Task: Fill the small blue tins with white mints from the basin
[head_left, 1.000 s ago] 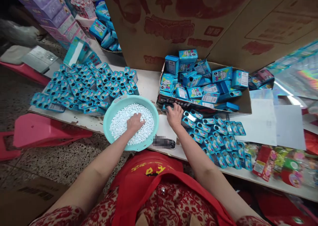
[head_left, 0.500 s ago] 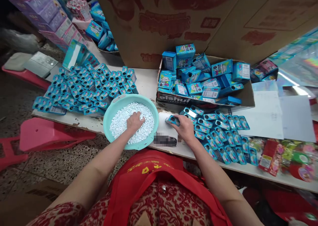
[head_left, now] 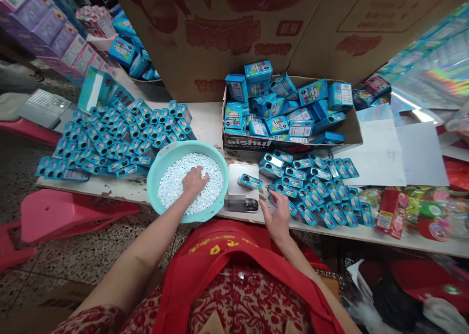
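Note:
My left hand (head_left: 195, 181) rests on small white candies (head_left: 172, 183) in a turquoise basin (head_left: 153, 197). Its fingers curl in among them, and their tips are partly hidden. A small blue candy box (head_left: 250, 181) stands alone on a white digital scale (head_left: 244, 171), with a round dark hole in its top. My right hand (head_left: 277, 214) holds nothing; it is just right of the scale, fingers apart, close to several similar upright boxes (head_left: 314, 194).
A cardboard tray (head_left: 289, 145) piled with blue boxes stands behind the scale. More upright boxes (head_left: 113, 133) crowd the table on the left. White paper sheets (head_left: 381, 153) and bagged sweets (head_left: 421, 211) lie on the right. A large carton (head_left: 238, 55) rises behind; a pink stool (head_left: 54, 216) stands at left.
My right hand has let go of the blue candy box on the scale and moved off to the lower right, its fingers opening. My left hand stays in the basin.

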{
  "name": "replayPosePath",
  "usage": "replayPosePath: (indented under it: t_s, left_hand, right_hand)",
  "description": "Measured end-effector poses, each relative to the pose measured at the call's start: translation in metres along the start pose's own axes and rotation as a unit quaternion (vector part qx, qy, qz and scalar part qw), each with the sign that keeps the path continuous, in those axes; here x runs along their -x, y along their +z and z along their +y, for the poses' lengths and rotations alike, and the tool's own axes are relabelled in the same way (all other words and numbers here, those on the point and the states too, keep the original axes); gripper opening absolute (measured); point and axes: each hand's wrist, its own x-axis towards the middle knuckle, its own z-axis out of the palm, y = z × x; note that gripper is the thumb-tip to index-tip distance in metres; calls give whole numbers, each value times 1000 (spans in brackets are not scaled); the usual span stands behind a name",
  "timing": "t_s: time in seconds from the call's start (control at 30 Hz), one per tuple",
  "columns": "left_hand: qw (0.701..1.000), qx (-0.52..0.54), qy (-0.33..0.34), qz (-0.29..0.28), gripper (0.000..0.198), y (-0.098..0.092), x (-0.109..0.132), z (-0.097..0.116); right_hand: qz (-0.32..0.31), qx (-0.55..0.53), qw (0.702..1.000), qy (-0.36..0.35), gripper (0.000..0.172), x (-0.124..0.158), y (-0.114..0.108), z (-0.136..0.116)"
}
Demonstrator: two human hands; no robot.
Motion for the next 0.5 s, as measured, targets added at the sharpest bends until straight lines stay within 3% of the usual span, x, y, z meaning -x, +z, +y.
replayPosePath:
  t_s: [0.23,0.5]
  left_hand:
    - [1000,0,6,-3,42,0,0,-1]
    - [1000,14,3,-12,43,3,-3,-2]
  right_hand:
    - [-93,-61,989,94,29,74,4,9]
    - [-126,-113,963,209,36,86,13,21]
